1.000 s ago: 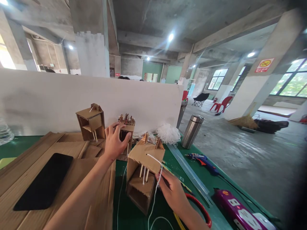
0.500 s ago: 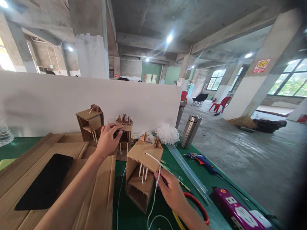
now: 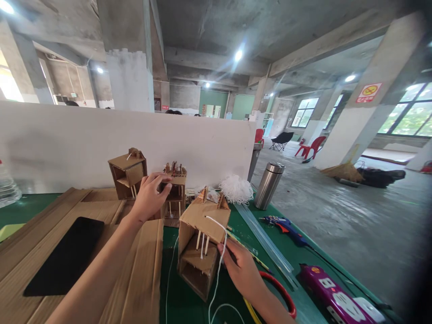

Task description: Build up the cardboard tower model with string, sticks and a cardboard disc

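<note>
A cardboard model [image 3: 199,247] with two open levels stands tilted in front of me. White sticks run between its levels, two cardboard tabs rise from its top, and a white string [image 3: 221,263] passes through a hole there. My right hand [image 3: 241,265] grips its right side, some fingers hidden behind it. Farther back, my left hand [image 3: 151,193] has its fingers and thumb at the upper left of a second, narrower cardboard model [image 3: 177,193], which has upright pieces on top. A third cardboard model [image 3: 128,173] stands to the left of that hand.
A black phone-like slab [image 3: 64,256] lies on flat cardboard [image 3: 138,274]. On the right are clear glue sticks [image 3: 266,240], a glue gun [image 3: 285,228], a purple power strip [image 3: 334,290], a steel flask [image 3: 269,185] and red-handled scissors [image 3: 281,290]. A white panel [image 3: 209,144] borders the back.
Almost nothing differs. The whole view has shifted very slightly, and both hands stay at the same two cardboard models.
</note>
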### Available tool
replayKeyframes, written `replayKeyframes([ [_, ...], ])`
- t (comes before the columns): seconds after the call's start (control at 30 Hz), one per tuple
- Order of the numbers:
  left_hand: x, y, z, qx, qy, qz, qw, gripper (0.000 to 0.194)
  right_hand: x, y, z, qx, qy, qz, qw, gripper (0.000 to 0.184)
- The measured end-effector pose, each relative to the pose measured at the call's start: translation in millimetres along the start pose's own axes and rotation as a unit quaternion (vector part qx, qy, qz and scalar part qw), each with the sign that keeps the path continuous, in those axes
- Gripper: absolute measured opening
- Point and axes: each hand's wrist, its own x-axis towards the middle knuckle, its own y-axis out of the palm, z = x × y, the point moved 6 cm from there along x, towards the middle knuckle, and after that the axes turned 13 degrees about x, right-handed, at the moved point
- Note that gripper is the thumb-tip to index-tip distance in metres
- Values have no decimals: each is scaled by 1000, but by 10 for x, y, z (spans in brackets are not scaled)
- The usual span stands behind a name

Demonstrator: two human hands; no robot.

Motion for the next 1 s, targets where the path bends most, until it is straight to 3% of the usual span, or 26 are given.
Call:
replayKeyframes([
  [0.6, -18, -65, -23, -17, -7, -9, 1000, 23, 9, 2, 7, -2, -11, 0, 1000, 37],
  [0.73, 10, -230, -283, -48, -12, -17, 999, 21, 3, 4, -23, -6, -3, -2, 1000, 37],
  [0.9, -27, -353, -837, -141, 43, 62, 987, 25, 4, 3, -33, -8, 7, 0, 1000, 39],
  [1.0, -89, -273, -953, -224, 18, 129, 966, 32, 8, 3, -37, -1, 11, 2, 1000, 38],
])
